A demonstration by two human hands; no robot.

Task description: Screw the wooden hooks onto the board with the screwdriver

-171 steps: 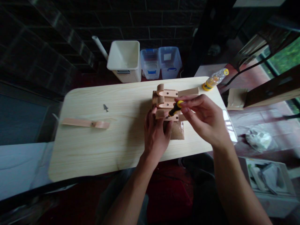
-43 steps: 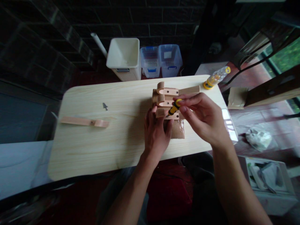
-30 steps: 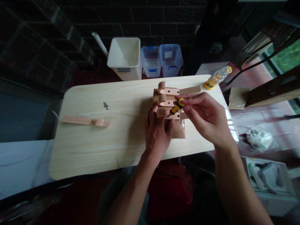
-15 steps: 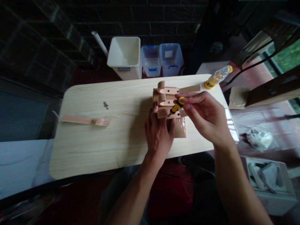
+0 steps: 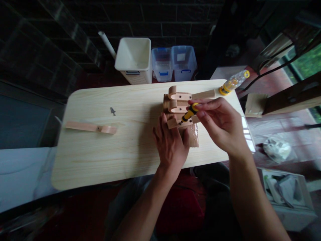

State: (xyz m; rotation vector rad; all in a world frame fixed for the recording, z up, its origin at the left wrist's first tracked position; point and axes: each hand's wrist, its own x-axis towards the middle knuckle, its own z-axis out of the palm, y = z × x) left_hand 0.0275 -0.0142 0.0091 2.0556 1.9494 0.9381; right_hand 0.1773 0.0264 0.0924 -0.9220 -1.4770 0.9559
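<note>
My right hand [image 5: 222,125] pinches the handle of a small yellow-and-black screwdriver [image 5: 190,112]. It slants down to the left, its tip at a screw hole in the nearest curved wooden piece [image 5: 172,123]. Around the near left side of that piece my left hand [image 5: 172,145] is closed, bracing it with fingers and thumb. Two similar pieces, the farthest wooden piece [image 5: 178,96] and the middle wooden piece [image 5: 177,106], lie parallel behind it, with dark screw holes. Beneath them is a brown block [image 5: 165,101], partly hidden. A plastic-wrapped brown packet [image 5: 194,139] shows by my left thumb.
On the table [image 5: 125,154], a loose wooden strip [image 5: 85,126] and a few dark screws [image 5: 112,111] lie at left. A clear bit holder with yellow ends [image 5: 234,82] stands at the back right corner. Beyond the back edge are a white bin [image 5: 134,72] and two clear boxes [image 5: 184,63].
My left hand has shifted slightly and its thumb sits a little farther right. The near end of the nearest wooden piece has tilted slightly. The screwdriver stays at the same hole.
</note>
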